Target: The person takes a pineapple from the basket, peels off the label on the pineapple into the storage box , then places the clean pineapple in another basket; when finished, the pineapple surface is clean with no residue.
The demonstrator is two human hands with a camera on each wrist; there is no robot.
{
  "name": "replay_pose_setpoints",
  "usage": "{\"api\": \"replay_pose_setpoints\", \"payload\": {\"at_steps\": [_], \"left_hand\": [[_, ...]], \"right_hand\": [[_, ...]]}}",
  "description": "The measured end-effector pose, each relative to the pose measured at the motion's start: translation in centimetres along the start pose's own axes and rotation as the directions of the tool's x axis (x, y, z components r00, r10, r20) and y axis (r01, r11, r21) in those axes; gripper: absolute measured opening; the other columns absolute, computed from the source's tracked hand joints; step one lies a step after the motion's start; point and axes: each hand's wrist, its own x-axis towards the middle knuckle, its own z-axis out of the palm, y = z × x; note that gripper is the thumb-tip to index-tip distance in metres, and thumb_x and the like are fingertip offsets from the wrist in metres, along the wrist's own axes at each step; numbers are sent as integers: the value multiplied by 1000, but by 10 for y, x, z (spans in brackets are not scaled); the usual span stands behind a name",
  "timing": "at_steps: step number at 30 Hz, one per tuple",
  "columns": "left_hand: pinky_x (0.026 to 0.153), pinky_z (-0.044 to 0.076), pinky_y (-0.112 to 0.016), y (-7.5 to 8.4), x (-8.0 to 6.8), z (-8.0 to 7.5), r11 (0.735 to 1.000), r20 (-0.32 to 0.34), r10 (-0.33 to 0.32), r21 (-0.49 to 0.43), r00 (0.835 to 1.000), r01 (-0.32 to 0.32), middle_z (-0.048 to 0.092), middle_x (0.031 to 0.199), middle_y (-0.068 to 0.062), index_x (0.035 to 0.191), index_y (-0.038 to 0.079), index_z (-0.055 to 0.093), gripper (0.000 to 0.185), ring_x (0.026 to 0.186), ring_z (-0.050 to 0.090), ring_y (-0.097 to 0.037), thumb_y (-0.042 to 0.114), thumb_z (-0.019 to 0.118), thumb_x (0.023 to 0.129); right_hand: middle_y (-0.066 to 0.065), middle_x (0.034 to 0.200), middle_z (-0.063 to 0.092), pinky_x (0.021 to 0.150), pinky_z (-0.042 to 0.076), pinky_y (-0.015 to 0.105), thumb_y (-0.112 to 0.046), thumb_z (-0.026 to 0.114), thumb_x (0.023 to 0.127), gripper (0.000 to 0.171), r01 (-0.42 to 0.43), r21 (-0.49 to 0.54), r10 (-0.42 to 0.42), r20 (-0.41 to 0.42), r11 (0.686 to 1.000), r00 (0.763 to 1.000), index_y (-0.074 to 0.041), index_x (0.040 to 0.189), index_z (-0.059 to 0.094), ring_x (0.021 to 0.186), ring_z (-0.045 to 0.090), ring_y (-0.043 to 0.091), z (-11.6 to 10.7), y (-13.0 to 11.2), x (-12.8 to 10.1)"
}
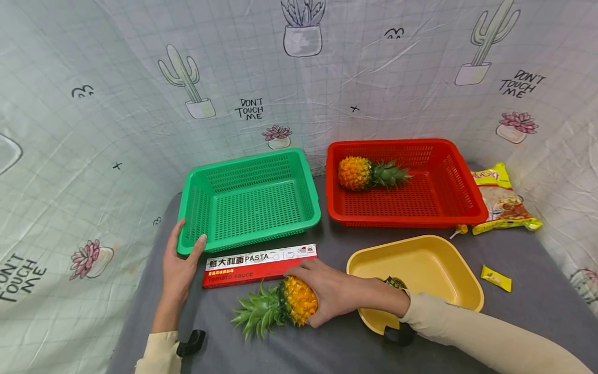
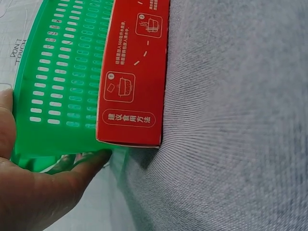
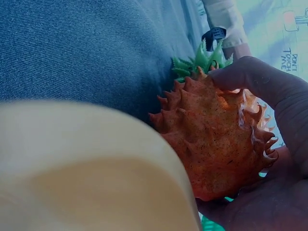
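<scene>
pineapple (image 1: 294,301) lies on its side on the grey table (image 1: 537,291), just in front of the pasta box (image 1: 259,265) and beside the yellow tray (image 1: 467,283), leaf crown pointing toward the person. right hand (image 1: 334,291) wraps over its orange body, fingers and thumb curled round it, so it looks gripped but not yet lifted off the cloth. left hand (image 1: 179,262) rests against the near corner of the green basket (image 1: 299,171), fingers fairly straight with thumb and forefinger either side of the rim, seemingly steadying it. judging from the layout, the work seems partly done: a second pineapple (image 1: 357,173) already lies in the red basket (image 1: 467,182), while the green basket holds nothing and this fruit remains on the table. the held fruit looks like a plastic model, its skin covered in stiff orange-yellow spikes, with a bright green crown of pointed leaves.
</scene>
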Motion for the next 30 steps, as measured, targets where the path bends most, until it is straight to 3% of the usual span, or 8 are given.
{"api": "replay_pose_setpoints", "payload": {"at_steps": [7,17,30], "left_hand": [[112,39,-37,1,0,0,1000,6,-4,-19,1000,4,35,167,-1,165,39,36,77,145,41,-25,30,77,100],[112,39,-39,1,1,0,1000,20,-3,-14,1000,3,33,168,0,165,41,35,78,146,40,-25,30,77,100],[111,39,-37,-1,2,-1,1000,15,5,-17,1000,-5,33,167,0,165,40,35,78,144,40,-24,30,77,100]], "right_hand": [[2,136,52,93,49,32,-31,90,74,91,19,-8,-19,-27,1000,999,-11,153,50,121,46,19,-8,-4,-1],[2,137,50,88,52,33,-31,91,73,92,29,41,-26,-74,999,997,-12,153,50,118,47,19,-38,-9,-9],[-3,133,52,85,55,37,-33,90,75,92,49,-4,-49,-179,999,983,-16,156,48,111,51,15,-97,-3,-36]]}}
